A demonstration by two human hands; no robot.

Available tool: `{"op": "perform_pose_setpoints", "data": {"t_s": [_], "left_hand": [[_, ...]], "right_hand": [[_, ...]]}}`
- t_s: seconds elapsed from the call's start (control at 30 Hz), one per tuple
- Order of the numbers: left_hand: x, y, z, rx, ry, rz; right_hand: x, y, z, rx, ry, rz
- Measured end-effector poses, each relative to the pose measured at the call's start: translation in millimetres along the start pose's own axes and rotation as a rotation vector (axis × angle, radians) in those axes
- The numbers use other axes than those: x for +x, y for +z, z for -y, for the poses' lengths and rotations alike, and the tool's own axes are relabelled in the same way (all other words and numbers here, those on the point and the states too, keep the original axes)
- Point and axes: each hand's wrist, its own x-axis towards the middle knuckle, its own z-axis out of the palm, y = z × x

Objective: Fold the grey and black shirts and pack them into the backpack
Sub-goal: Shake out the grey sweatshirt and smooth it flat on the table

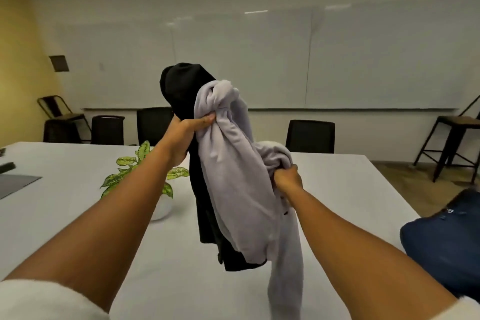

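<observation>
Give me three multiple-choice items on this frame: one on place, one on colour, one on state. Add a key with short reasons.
1. Where does the potted plant stand?
A. On the white table, to the left of the held shirts
B. On a chair
C. On the floor

2. What colour is the bag at the table's right edge?
A. Red
B. Dark blue
C. Yellow

3. How is the grey shirt now?
A. Folded flat on the table
B. Packed in the bag
C. Bunched, held up in both hands with the black shirt

Key: 1 A, its white pot rests on the table. 2 B, the fabric is navy. 3 C, the left hand and the right hand grip it in the air.
</observation>
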Motion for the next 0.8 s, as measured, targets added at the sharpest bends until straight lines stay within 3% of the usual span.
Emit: {"op": "perform_pose_setpoints", "data": {"t_s": [0.13, 0.43, 0.53, 0.8], "left_hand": [[-1, -36, 1, 0.028, -0.045, -0.083], [2, -109, 12, 0.223, -0.123, -0.136], [8, -134, 24, 0.288, -0.189, -0.133], [28, -193, 62, 0.326, -0.272, -0.113]], "right_hand": [[-9, 37, 34, 0.119, -0.07, 0.029], [-41, 141, 83, 0.071, -0.227, 0.361], [-39, 180, 82, 0.078, -0.184, 0.47], [-23, 268, 69, 0.422, 0.085, 0.735]]}}
